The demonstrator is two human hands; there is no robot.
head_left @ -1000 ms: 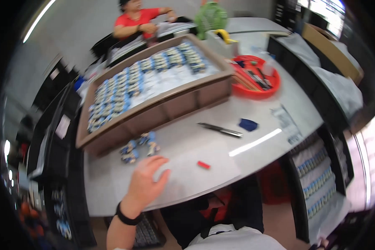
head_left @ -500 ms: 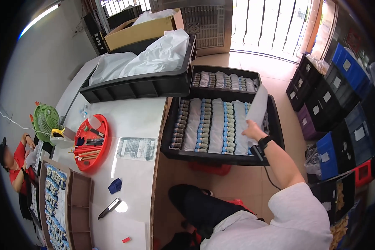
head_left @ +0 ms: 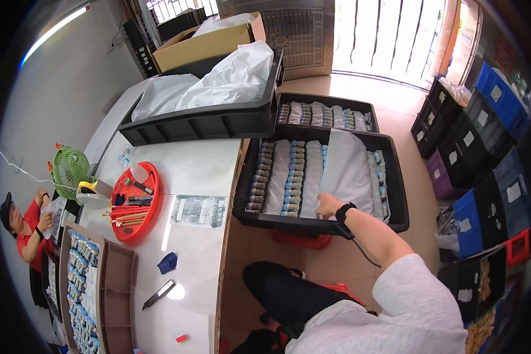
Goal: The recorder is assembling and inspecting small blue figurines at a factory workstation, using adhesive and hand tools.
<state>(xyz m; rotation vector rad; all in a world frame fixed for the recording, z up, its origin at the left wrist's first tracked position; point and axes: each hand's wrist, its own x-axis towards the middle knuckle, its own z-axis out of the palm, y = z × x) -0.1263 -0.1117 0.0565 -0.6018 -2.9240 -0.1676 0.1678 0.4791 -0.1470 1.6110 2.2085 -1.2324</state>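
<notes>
My right hand [head_left: 329,205], with a black band and a cable at the wrist, has its fingers closed on the near left corner of a thin white sheet [head_left: 351,168]. The sheet stretches away from me over the right part of a large black crate [head_left: 398,183], covering what is beneath. Rows of small blue and olive pieces [head_left: 295,174] stand in the crate, separated by white strips [head_left: 278,177]. My left hand is out of view.
Left of the crate, a white table [head_left: 200,259] bears a red tray [head_left: 153,218] of pens, a box cutter [head_left: 159,294] and a large black bin [head_left: 206,124] with white sheeting. A second black crate [head_left: 330,97] sits behind. Stacked bins [head_left: 484,141] line the right; a person [head_left: 26,227] works far left.
My right hand has moved left and toward me with the sheet. The sheet, raised upright at the right before, now spreads across the crate's right-hand rows.
</notes>
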